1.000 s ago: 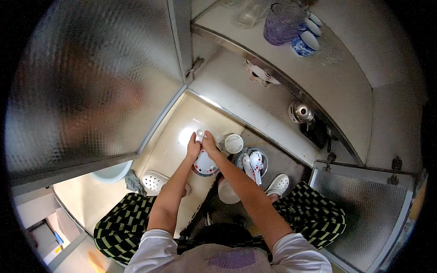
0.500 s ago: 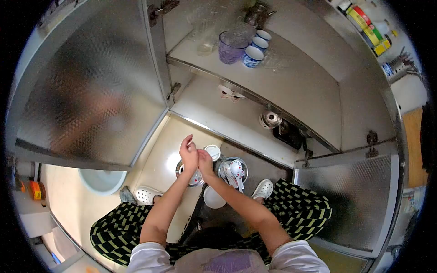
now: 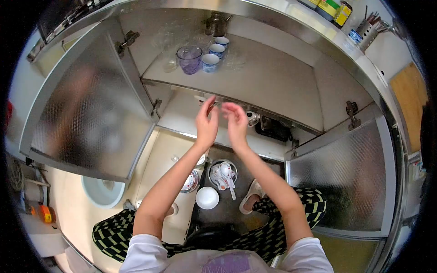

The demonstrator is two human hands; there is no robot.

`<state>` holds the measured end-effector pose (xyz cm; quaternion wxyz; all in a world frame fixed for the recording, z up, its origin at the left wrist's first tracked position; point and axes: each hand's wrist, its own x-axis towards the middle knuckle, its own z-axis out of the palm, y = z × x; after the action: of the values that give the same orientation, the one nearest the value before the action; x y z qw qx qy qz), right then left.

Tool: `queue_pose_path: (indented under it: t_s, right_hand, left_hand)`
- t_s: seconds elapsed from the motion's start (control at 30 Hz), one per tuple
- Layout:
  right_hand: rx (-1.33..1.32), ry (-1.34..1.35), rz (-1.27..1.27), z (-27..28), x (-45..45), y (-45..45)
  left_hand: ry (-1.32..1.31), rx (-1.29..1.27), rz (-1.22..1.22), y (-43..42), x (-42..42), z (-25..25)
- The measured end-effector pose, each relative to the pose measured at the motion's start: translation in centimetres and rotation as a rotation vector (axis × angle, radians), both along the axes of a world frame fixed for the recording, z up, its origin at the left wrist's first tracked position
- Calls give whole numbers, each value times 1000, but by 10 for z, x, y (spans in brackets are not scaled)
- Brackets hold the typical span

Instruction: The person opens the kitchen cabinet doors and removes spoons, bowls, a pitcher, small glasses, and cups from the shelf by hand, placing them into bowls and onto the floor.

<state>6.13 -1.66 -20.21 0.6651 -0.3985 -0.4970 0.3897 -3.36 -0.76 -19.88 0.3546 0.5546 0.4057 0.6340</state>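
Note:
My left hand (image 3: 207,123) is raised in front of the cabinet's lower opening, its fingers apart and nothing in it. Close beside it, my right hand (image 3: 235,123) also holds nothing; its fingers are loosely bent and slightly blurred. The two hands do not touch. On the floor below them stands a metal bowl (image 3: 212,178) with several white patterned spoons (image 3: 225,170) in it. A white bowl (image 3: 207,198) sits just nearer to me. My left forearm partly hides a metal dish (image 3: 195,181) and a white round container (image 3: 201,160).
The cabinet shelf (image 3: 273,86) bears a purple glass bowl (image 3: 189,60), blue-and-white cups (image 3: 210,63) and a dark metal pot (image 3: 216,23). Below it are a metal item (image 3: 252,118) and a black tray (image 3: 273,129). Open doors (image 3: 86,113) flank me; a pale basin (image 3: 102,193) stands left.
My hands were together low over the dishes; now they are apart and raised towards the shelf edge. The camera view has shifted, and more of the countertop shows.

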Motion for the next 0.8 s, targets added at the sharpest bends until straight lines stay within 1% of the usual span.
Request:
queue_pose_path:
  t_s: [0.07, 0.13, 0.2, 0.27, 0.33, 0.4, 0.47, 0.57, 0.63, 0.67, 0.73, 0.77, 0.8]
  right_hand:
    - [18, -39, -51, 11, 22, 23]
    - [35, -81, -92, 20, 41, 47]
    - [107, -265, -209, 23, 55, 69]
    - [62, -265, -234, 34, 57, 79]
    - [45, -301, -323, 28, 60, 98]
    - [9, -304, -318, 21, 60, 116]
    - [-31, -305, -308, 14, 62, 134]
    - [15, -320, -326, 0, 65, 164]
    - [156, -439, -499, -12, 70, 187]
    - [156, -441, -500, -15, 74, 195]
    - [71, -417, -419, -14, 80, 203]
    - [68, -418, -419, -13, 82, 207]
    - [-7, -412, -357, -12, 85, 211]
  left_hand:
    - [43, -14, -2, 14, 13, 12]
    - [168, -23, 37, 30, 26, 22]
    - [177, 3, 24, 55, 37, 17]
    - [278, 26, 46, 78, 46, 13]
    - [281, 26, 77, 94, 54, 9]
    - [283, 26, 107, 111, 62, 3]
    - [304, 69, 188, 129, 67, -5]
    - [391, 86, 202, 139, 70, 0]
    - [390, 113, 229, 141, 73, -1]
    - [388, 142, 259, 143, 75, -1]
    - [357, 129, 256, 147, 79, -2]
    - [329, 117, 252, 148, 80, -3]
    - [330, 115, 252, 151, 81, -5]
